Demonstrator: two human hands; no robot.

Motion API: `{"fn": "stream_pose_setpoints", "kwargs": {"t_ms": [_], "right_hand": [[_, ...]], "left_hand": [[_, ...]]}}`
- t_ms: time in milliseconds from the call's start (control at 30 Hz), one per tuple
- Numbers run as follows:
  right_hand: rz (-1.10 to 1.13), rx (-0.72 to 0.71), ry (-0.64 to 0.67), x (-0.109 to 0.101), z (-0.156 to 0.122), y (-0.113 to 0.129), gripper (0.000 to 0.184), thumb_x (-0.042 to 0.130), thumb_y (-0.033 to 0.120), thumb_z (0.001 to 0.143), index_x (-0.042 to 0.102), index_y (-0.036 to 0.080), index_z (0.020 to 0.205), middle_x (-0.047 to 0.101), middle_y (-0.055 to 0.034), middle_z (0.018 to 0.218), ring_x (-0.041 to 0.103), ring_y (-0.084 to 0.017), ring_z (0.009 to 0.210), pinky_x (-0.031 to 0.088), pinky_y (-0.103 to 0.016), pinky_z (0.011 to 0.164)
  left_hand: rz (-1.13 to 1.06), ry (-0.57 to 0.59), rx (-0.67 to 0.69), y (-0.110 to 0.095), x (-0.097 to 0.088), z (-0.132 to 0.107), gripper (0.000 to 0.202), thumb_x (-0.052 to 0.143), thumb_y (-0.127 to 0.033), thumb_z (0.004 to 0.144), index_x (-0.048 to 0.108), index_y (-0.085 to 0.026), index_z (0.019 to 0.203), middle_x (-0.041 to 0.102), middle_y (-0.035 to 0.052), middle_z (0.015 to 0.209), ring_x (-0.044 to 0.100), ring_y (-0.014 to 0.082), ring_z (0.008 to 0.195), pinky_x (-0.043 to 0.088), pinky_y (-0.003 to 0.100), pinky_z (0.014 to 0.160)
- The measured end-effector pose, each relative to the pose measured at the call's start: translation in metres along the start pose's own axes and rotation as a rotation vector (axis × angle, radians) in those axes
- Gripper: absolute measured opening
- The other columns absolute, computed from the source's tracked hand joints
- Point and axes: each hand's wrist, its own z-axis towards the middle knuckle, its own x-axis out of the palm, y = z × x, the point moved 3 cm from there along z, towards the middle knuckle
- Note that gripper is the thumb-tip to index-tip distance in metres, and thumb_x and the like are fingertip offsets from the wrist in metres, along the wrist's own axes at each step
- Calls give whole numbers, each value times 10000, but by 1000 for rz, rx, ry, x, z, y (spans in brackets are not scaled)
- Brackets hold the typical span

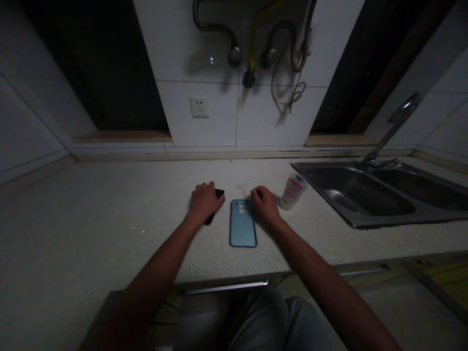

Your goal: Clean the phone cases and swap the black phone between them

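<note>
A light blue phone case (243, 223) lies flat on the pale stone counter (109, 214), its camera cut-out at the far end. My left hand (204, 201) rests on top of a black phone (215, 204) just left of the case, fingers curled down over it. My right hand (264, 204) sits on the counter right beside the case's far right corner, fingers curled in loosely; nothing shows inside them.
A small white bottle with a red label (292, 191) stands right of my right hand. Behind it is a steel double sink (369, 195) with a tap (393, 129). A wall socket (199, 107) and hanging hoses (278, 58) are on the tiled back wall.
</note>
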Motion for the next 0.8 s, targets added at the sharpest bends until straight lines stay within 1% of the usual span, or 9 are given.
{"fn": "stream_pose_setpoints", "kwargs": {"t_ms": [67,167,200,267,333,433,667,800], "right_hand": [[-4,-1,-6,0,0,-1,260,442,413,897,554,212,775,597,-34,760,532,-195,737,396,-311,691],[-3,-14,-23,1,0,-1,262,443,410,898,555,207,778,598,-31,762,524,-188,732,393,-304,686],[0,-16,-23,1,0,-1,263,444,411,897,554,206,774,598,-29,758,521,-186,728,392,-301,681],[7,-15,-20,0,0,-1,262,448,411,892,551,206,766,594,-25,748,515,-182,718,390,-296,670],[9,-5,-15,0,0,-1,253,453,407,885,549,207,763,588,-20,739,512,-180,710,386,-294,668],[11,3,-2,0,0,-1,244,457,408,874,548,208,765,584,-16,735,516,-179,705,385,-296,674],[11,0,24,1,1,-1,242,470,404,859,567,204,762,603,-23,739,541,-181,707,396,-300,673],[7,-2,36,1,1,-3,239,476,396,857,579,200,767,606,-24,733,551,-185,707,398,-304,675]], "left_hand": [[180,76,-66,5,-3,1,465,823,-413,605,632,-187,964,642,225,1132,509,446,1213,370,527,1032],[460,242,-87,6,-4,2,604,731,-584,670,616,-183,1107,630,230,1199,560,419,1162,442,490,941],[525,282,-89,5,-5,2,642,691,-622,691,603,-187,1154,629,225,1217,572,406,1152,458,471,916],[587,323,-101,4,-8,4,691,643,-664,708,589,-190,1208,632,218,1229,592,387,1137,480,438,875],[590,340,-117,4,-9,5,707,631,-674,705,594,-187,1216,637,216,1227,608,379,1121,490,417,847],[558,352,-124,7,-8,7,711,631,-677,696,608,-180,1205,638,223,1227,615,383,1115,491,413,832],[531,349,-118,10,-7,8,734,620,-716,691,615,-179,1190,634,237,1231,611,392,1131,484,416,850],[509,364,-141,11,-7,8,770,625,-740,675,618,-169,1192,625,252,1241,611,406,1136,484,430,856]]}}
